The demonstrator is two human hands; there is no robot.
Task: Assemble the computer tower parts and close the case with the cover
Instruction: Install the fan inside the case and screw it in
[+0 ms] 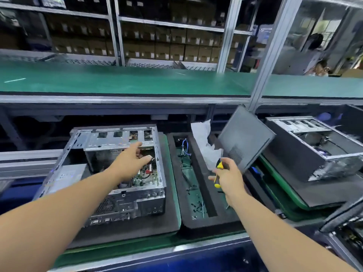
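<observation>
Pinching something small, perhaps a screw, at left fingertips [150,158] inside the open tower case [110,173] on its foam pad, right hand [227,177] gripping a screwdriver [218,173], with the stiff, probably light cover [245,138] propped just beyond, best taken by its edges.

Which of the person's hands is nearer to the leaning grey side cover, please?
Right. The right hand, gripping a screwdriver, is just below the side cover; the left hand reaches into the open case, far left.
</observation>
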